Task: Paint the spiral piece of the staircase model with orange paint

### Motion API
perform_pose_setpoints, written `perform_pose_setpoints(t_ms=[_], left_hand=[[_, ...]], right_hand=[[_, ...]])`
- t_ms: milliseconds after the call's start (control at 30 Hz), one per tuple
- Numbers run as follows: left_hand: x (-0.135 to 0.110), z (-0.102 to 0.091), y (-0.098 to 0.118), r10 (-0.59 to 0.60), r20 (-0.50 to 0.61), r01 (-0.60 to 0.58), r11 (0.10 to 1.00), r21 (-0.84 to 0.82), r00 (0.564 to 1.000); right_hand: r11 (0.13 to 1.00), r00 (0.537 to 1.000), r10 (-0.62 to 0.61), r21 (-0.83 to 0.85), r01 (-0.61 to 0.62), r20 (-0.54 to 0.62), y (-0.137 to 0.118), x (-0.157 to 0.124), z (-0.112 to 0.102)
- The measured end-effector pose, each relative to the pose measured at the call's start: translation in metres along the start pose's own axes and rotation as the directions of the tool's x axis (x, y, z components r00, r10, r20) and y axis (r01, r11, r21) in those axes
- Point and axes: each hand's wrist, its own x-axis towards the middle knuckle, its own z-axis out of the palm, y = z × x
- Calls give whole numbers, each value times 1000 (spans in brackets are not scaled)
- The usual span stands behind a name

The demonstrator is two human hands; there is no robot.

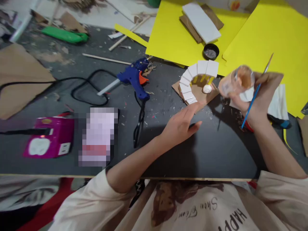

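Observation:
My right hand [261,96] holds a small clear cup of brownish liquid [237,81] and a thin blue paintbrush [255,93] together, lifted above the dark table [216,150]. My left hand [181,123] lies flat with fingers stretched out, its tips touching the near edge of the cardboard base [201,93]. That base carries a curved staircase model of white steps [194,77] on yellow supports, with a small white ball [207,89] beside them.
A blue glue gun [136,78] with its black cord lies to the left, scissors [139,125] below it. Yellow sheets [271,35], a black pot [211,51], white board and cardboard sit behind. A magenta box [49,136] stands far left.

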Motion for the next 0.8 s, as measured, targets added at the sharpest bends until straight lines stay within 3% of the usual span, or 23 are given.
perform_pose_setpoints(t_ms=[100, 167, 267, 400, 500, 600, 667, 800], left_hand=[[0, 1, 2, -32, -23, 30, 997, -69, 999], [0, 2, 2, -23, 18, 25, 992, -121, 1000], [1, 2, -1, -31, 44, 40, 976, -215, 999], [4, -4, -10, -49, -43, 35, 961, -274, 998], [6, -6, -14, -132, -139, 99, 970, -223, 981], [7, -4, -17, -220, -240, 180, 967, -178, 946], [6, -3, -18, -245, -262, 207, 965, -164, 934], [4, -2, -20, -237, -268, 204, 968, -143, 934]], right_hand=[[988, 972, 63, 126, -93, 228, -32, -45, 5], [974, 952, 42, 202, -107, 302, -42, -64, 14], [981, 927, 4, 180, -77, 376, -40, -71, 29], [971, 893, -28, 223, -82, 449, -33, -53, 40], [928, 864, -61, 347, -135, 500, -36, -31, 34], [898, 893, 113, 340, -279, 435, -41, -6, 23], [870, 879, 210, 329, -368, 427, -43, 7, 18], [750, 870, 237, 488, -446, 432, -47, 15, 14]])
